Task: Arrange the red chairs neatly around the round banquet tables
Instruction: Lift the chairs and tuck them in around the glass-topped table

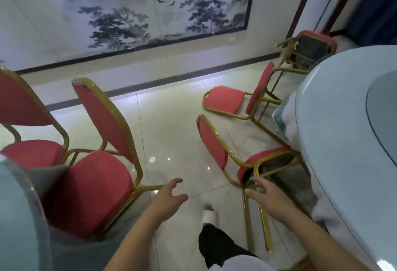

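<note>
A red chair with a gold frame point(212, 141) lies tipped on its side against the round table point(335, 141) at the right. My right hand point(268, 197) hovers over its gold legs with fingers spread, holding nothing. My left hand point(167, 197) is open above the floor, just right of an upright red chair point(96, 184). A second upright red chair point(28, 120) stands at the far left. Two other chairs lie toppled further back: one on its side point(225, 101) and one upside down point(309, 49).
A second round table point(19, 217) with a pale cloth fills the lower left corner. Shiny tiled floor point(171, 131) runs between the chairs. My foot in a white shoe point(208, 215) is on the floor between my hands. A large ink painting hangs on the far wall.
</note>
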